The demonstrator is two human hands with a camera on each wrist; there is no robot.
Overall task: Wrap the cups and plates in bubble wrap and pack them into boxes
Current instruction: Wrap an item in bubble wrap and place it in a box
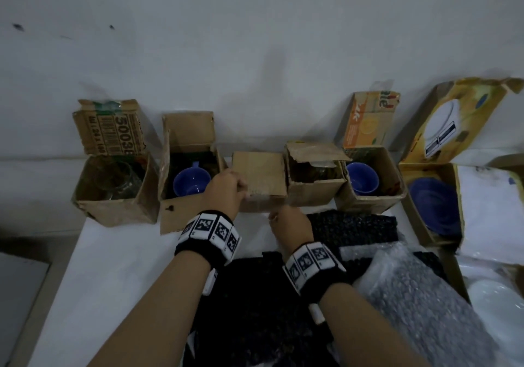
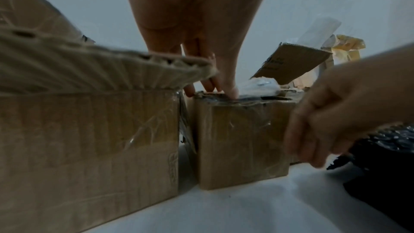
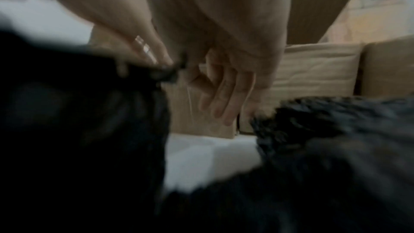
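Left hand: the left hand (image 1: pixel 224 189) rests on the top left corner of the small closed box (image 1: pixel 259 181); the fingertips (image 2: pixel 232 93) press its taped top edge, fingers fairly straight, gripping nothing that I can see.
Right hand: the right hand (image 1: pixel 290 225) hangs just in front of that box, fingers (image 3: pixel 226 98) loosely extended downward and holding nothing; the right wrist view is blurred.
Task things: two blue cups sit unwrapped in open boxes, one (image 1: pixel 191 182) left of the closed box, one (image 1: pixel 361 179) to the right; a glass (image 1: pixel 119 179) is in the far-left box, blue plates (image 1: pixel 433 205) in the yellow box, white plates (image 1: pixel 499 301) at the near right. Bubble wrap (image 1: pixel 419 307) lies near right, dark wrap (image 1: pixel 351 225) just beside the right hand.
Risk, neighbours: the closed box stands touching or nearly touching the cup box (image 1: pixel 184 185) on its left; dragging it out sideways could catch that box's hanging front flap (image 2: pixel 100 70) and jolt the bare cup.
Risk, tape: the top looks crumpled under glossy tape, so fingers may slip.
Risk, wrap: the dark sheets lying near the box could snag and slide as it comes toward the person.
Edges: the white counter (image 1: pixel 113 267) ends at the left, near the glass box; a wall closes the far side.
Open room: bare counter lies near left, in front of the two left boxes; the right is crowded.
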